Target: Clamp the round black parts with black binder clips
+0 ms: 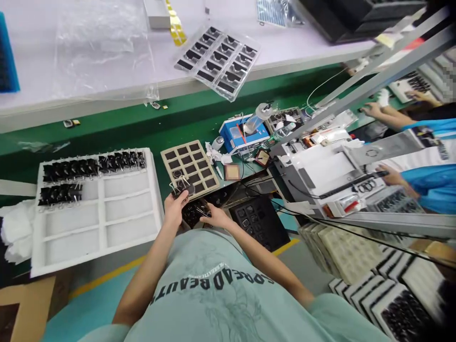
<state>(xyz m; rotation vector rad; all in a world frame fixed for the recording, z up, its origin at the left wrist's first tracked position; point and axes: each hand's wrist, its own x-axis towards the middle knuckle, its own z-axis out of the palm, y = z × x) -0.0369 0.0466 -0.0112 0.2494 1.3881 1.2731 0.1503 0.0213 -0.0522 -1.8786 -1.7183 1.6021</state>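
Clamping a clipped black piece [185,189] in the fingers of the left hand [174,209], over the near edge of the beige tray [177,153]. Reaching with the right hand [216,216] into the dark container of clips [191,216]; cannot tell whether fingers grip one. To the left, bearing rows of clips [121,161] at its far end: white tray [121,209].
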